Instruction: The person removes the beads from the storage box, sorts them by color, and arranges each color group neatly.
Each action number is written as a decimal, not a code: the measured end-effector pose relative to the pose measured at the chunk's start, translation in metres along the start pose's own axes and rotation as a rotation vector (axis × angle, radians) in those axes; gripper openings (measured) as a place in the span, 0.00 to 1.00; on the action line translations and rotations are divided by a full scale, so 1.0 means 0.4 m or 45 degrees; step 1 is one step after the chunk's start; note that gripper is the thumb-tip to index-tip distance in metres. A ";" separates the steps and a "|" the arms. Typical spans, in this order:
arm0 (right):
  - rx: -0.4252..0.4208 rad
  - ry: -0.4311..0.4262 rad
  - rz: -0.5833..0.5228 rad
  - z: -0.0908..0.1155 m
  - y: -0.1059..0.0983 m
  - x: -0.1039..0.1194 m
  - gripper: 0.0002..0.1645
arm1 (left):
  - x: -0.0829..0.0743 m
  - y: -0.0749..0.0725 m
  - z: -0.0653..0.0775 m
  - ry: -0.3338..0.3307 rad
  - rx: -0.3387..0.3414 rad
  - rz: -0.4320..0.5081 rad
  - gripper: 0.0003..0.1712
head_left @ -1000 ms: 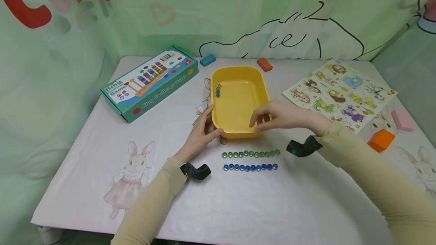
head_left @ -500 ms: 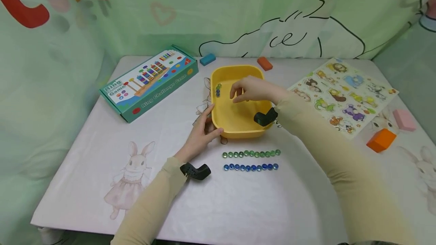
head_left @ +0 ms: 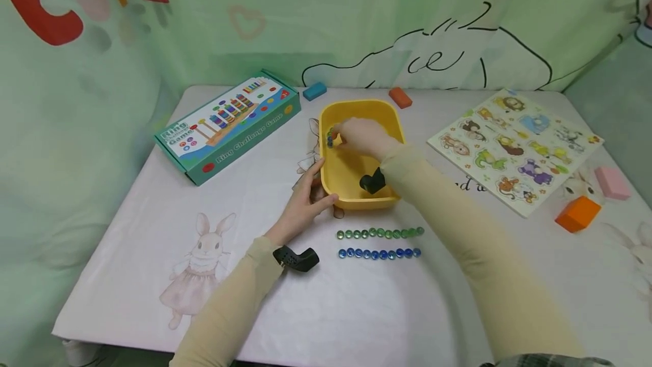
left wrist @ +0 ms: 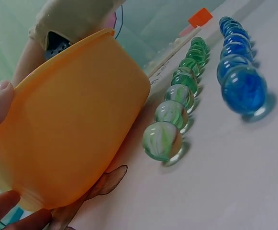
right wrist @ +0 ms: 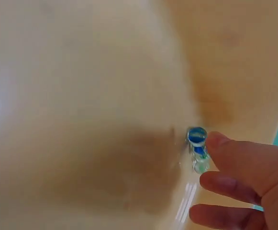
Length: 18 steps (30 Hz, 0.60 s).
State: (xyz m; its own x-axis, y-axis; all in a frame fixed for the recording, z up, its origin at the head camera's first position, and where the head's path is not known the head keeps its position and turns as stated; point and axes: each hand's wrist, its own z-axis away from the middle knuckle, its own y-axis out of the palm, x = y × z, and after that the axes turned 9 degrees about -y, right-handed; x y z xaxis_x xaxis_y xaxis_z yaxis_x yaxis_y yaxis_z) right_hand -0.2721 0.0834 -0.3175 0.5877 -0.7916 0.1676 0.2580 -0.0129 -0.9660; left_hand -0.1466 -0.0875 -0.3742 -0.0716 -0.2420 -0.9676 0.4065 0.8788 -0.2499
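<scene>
A yellow plastic tub (head_left: 359, 205) stands on the table. My left hand (head_left: 299, 208) grips its near left corner, thumb at the rim and fingers against the outer wall (left wrist: 76, 115). Inside, against the left wall, several blue and green glass marbles (head_left: 330, 141) lie in a short line. My right hand (head_left: 364, 133) reaches into the tub beside them. In the right wrist view its thumb is right by a blue marble (right wrist: 197, 136), with other fingers apart below; whether the thumb touches it, I cannot tell.
In front of the tub run a row of green marbles (head_left: 380, 233) and a row of blue marbles (head_left: 375, 255). A green game box (head_left: 229, 126) lies left, an animal puzzle board (head_left: 514, 149) right. Blocks include a blue one (head_left: 314, 91), a red-orange one (head_left: 400, 98) and an orange one (head_left: 578, 214).
My right hand has moved from the tub's near right rim leftward and away from me, to the marbles at its left wall. The left hand keeps its grip on the tub.
</scene>
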 end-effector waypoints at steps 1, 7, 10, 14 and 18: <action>0.002 0.001 0.002 -0.005 0.004 0.001 0.19 | -0.008 0.000 0.004 0.006 0.001 -0.004 0.44; -0.025 -0.029 0.006 -0.020 0.028 0.005 0.19 | -0.016 0.001 0.007 -0.007 -0.006 -0.037 0.43; -0.047 -0.038 0.022 -0.020 0.033 0.006 0.16 | -0.015 0.001 0.005 -0.010 -0.010 -0.045 0.43; -0.057 -0.056 0.032 -0.021 0.035 0.008 0.11 | 0.012 0.003 -0.008 -0.004 -0.023 -0.041 0.44; -0.045 -0.076 0.016 -0.020 0.035 0.012 0.09 | 0.053 0.006 -0.024 0.008 -0.045 -0.052 0.44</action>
State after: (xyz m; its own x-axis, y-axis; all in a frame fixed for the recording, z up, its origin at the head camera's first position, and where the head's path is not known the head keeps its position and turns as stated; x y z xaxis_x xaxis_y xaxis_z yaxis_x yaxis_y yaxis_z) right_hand -0.2718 0.0748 -0.3318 0.6358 -0.7538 0.1658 0.2236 -0.0257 -0.9743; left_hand -0.1560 -0.0867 -0.3957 -0.0929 -0.2753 -0.9568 0.3711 0.8822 -0.2899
